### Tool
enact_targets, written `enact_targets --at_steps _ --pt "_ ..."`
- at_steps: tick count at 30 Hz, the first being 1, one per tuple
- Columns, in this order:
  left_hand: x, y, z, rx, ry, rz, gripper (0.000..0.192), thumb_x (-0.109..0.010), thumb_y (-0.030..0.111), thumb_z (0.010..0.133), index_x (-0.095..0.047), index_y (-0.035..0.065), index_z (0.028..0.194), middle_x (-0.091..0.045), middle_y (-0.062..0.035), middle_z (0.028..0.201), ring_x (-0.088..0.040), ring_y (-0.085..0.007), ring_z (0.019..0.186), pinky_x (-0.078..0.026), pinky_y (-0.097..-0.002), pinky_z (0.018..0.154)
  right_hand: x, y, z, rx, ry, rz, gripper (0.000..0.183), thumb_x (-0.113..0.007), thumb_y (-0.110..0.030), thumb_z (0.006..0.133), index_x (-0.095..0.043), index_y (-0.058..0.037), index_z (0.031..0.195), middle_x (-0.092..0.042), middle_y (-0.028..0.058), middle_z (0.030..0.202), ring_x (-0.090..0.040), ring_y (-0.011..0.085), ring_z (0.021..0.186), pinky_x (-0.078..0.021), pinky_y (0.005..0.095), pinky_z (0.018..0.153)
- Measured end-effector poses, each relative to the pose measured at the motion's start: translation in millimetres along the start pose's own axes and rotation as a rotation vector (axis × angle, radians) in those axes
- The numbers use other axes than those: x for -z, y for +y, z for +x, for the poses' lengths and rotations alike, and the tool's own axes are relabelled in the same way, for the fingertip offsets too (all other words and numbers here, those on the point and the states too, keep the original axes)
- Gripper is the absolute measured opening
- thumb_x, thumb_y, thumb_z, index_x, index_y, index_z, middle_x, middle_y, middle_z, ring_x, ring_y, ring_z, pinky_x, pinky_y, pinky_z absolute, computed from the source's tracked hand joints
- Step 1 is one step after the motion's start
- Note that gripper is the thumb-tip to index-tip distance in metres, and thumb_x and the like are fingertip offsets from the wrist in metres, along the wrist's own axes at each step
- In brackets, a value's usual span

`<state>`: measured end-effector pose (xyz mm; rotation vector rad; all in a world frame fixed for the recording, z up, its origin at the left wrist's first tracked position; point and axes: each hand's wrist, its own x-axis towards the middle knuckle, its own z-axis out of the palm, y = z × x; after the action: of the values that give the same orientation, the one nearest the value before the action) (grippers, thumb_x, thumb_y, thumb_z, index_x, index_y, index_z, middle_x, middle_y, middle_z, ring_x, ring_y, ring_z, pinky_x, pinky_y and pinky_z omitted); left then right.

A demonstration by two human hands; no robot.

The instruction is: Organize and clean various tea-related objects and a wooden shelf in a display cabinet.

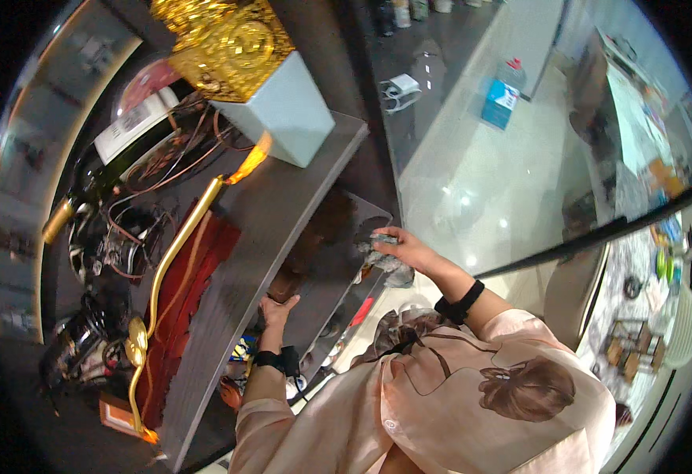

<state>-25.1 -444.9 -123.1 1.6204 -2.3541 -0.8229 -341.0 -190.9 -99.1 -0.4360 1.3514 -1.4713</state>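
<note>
Reaching in below the upper shelf board, my left hand (279, 308) has its thumb and fingers around the near end of a dark brown object (285, 287). The rest of that object lies in shadow, and its kind is unclear. My right hand (404, 247) holds a crumpled grey cloth (394, 269) at the right end of the lower dark shelf (322, 296). Part of the cloth hangs past the shelf's edge. Black bands are around both wrists.
The upper shelf (233, 260) carries a gold ornament (233, 53) on a pale base (287, 112), a curved golden ruyi-like ornament (183, 237) and a bottle (121, 166). A glass panel with a dark edge (559, 246) stands right. A blue box (500, 103) sits on the floor.
</note>
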Motion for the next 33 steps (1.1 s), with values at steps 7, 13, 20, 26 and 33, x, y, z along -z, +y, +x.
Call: enact_targets --at_steps 7,13,20,26,33 --pt "-11.8 -5.7 9.1 -0.209 0.114 -0.068 0.085 -0.093 0.029 0.054 -0.040 -0.0042 0.111 -0.053 -0.0185 0.106 -0.053 -0.0313 0.098 -0.043 -0.0437 0.092 13.8 20.9 -69.5 0.040 0.240 0.069 0.046 -0.071 -0.027 0.085 -0.058 -0.0039 0.123 -0.063 0.0089 0.107 -0.056 0.0141 0.095 -0.0447 0.0282 0.086" --pt "-18.0 -1.3 15.9 -0.194 0.175 -0.085 0.082 -0.091 0.030 0.058 -0.041 -0.0064 0.111 -0.048 -0.0208 0.112 -0.050 -0.0320 0.105 -0.041 -0.0441 0.093 31.1 33.5 -118.5 0.054 0.398 0.076 0.048 -0.070 -0.028 0.086 -0.057 -0.0045 0.126 -0.063 0.0079 0.106 -0.055 0.0141 0.096 -0.0436 0.0282 0.087" --pt "-7.2 1.4 30.1 -0.028 -0.001 0.061 0.086 -0.090 0.033 0.060 -0.036 -0.0068 0.115 -0.038 -0.0229 0.120 -0.045 -0.0307 0.106 -0.040 -0.0428 0.096 28.7 32.0 -136.5 0.149 0.443 0.175 0.047 -0.068 -0.024 0.089 -0.054 -0.0034 0.129 -0.063 0.0075 0.113 -0.058 0.0127 0.101 -0.0463 0.0269 0.088" --pt "1.6 42.0 14.0 0.203 -0.036 -0.087 0.110 -0.091 0.034 0.059 -0.019 -0.0036 0.133 -0.035 -0.0185 0.124 -0.049 -0.0247 0.104 -0.054 -0.0327 0.070 20.1 21.6 -135.7 0.166 0.404 0.157 0.049 -0.069 -0.028 0.088 -0.055 -0.0031 0.127 -0.063 0.0099 0.111 -0.056 0.0141 0.100 -0.0447 0.0280 0.088" --pt "3.1 44.2 -13.1 0.365 -0.096 -0.314 0.133 -0.087 0.028 0.062 0.010 0.0004 0.148 -0.028 -0.0183 0.134 -0.047 -0.0255 0.112 -0.049 -0.0340 0.086 6.9 17.2 -115.7 0.148 0.296 0.031 0.065 -0.068 -0.029 0.087 -0.040 -0.0041 0.140 -0.056 0.0100 0.122 -0.050 0.0174 0.112 -0.0382 0.0324 0.098"
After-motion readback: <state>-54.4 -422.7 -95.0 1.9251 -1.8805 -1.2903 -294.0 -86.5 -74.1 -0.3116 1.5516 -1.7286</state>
